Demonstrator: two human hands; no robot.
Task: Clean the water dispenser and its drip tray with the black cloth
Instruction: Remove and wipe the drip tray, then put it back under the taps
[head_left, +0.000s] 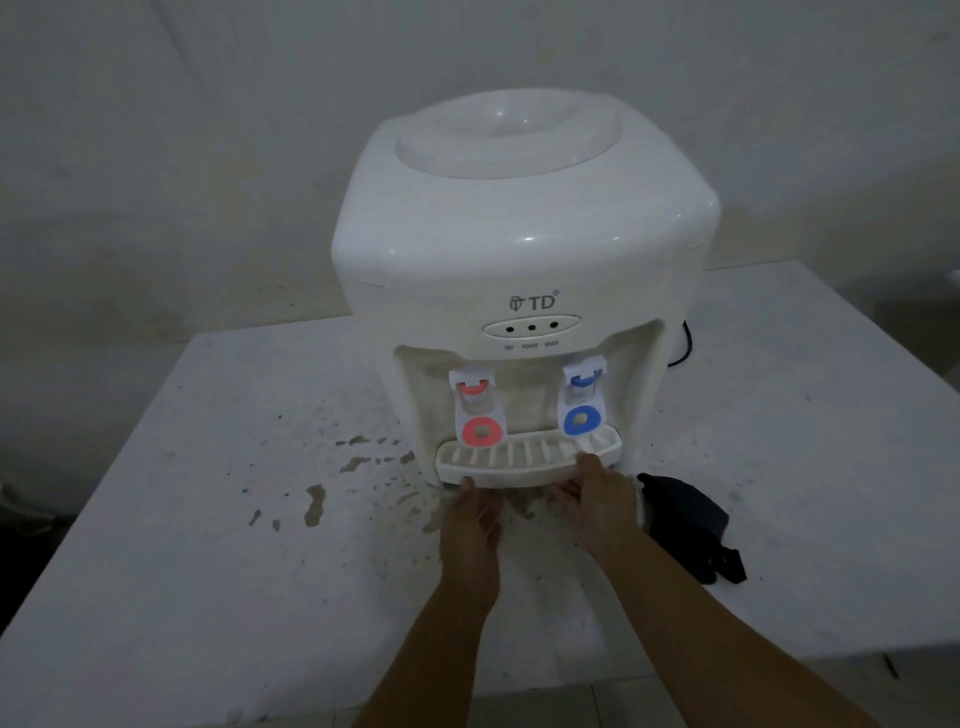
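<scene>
Step in hand: by my reading, the drip tray (527, 457) is being gripped at its front lip, either to slide it out of the water dispenser (524, 260) or to seat it; which of the two cannot be told.
Left hand (475, 514): palm up beneath the tray's front left part, thumb tip hooked over the front rim, so it is closed on the tray.
Right hand (597, 499): under the tray's front right part, thumb pressed on the rim just below the blue tap (582, 410); also closed on the tray.
Drip tray: slotted, pale, sitting at the foot of the dispenser's recess, below the red tap (480, 415) and the blue one, and jutting forward over the table (182, 519).
Black cloth (691, 525): crumpled on the table, just right of the right hand, toward the right edge; neither hand touches it.
Table surface: brownish puddles and splashes (314, 501) lie left of the dispenser and under the hands.
Doing it well: keep the tray level and pull both sides evenly, since a skewed pull may jam it or tip out any water inside.
Watch for: the tap levers hang close above the tray's back edge; lifting it early could knock them.
Next need: a free hand must fetch the cloth, so set the tray down near the front edge first.
</scene>
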